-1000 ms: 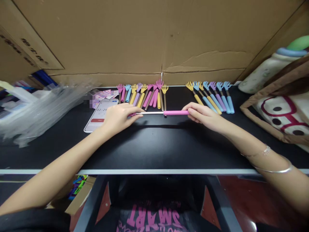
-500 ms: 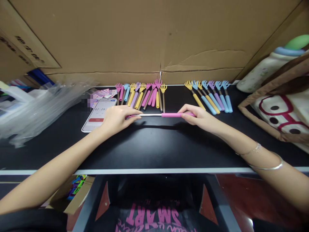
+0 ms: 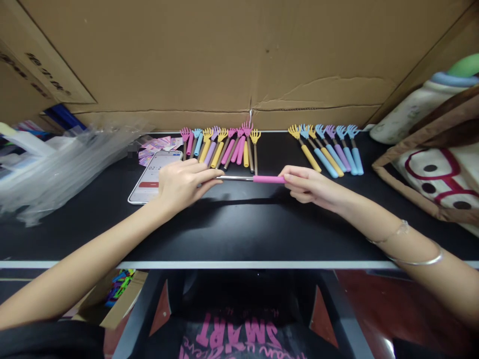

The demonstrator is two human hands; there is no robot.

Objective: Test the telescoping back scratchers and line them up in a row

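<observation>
Held level above the black table [image 3: 239,234] is a back scratcher [image 3: 268,179] with a pink handle and a metal rod. My left hand [image 3: 187,182] is closed round the rod end, so the claw is hidden in the fingers. My right hand [image 3: 309,183] pinches the far end of the pink handle. Behind them lies a mixed row of back scratchers [image 3: 219,147] with pink, blue, yellow and purple parts. Farther right is another group of back scratchers [image 3: 331,152] with yellow, blue and purple handles.
A phone [image 3: 149,184] lies beside my left hand, near some printed cards [image 3: 159,147]. Clear plastic bags [image 3: 82,169] cover the left side. A bag with a cartoon face [image 3: 434,174] and a bottle [image 3: 404,109] are at right. Cardboard [image 3: 239,60] stands behind.
My right hand has shifted slightly right along the handle, and its lower fingers have curled in. My left hand now covers the claw end more fully, with its grip kept.
</observation>
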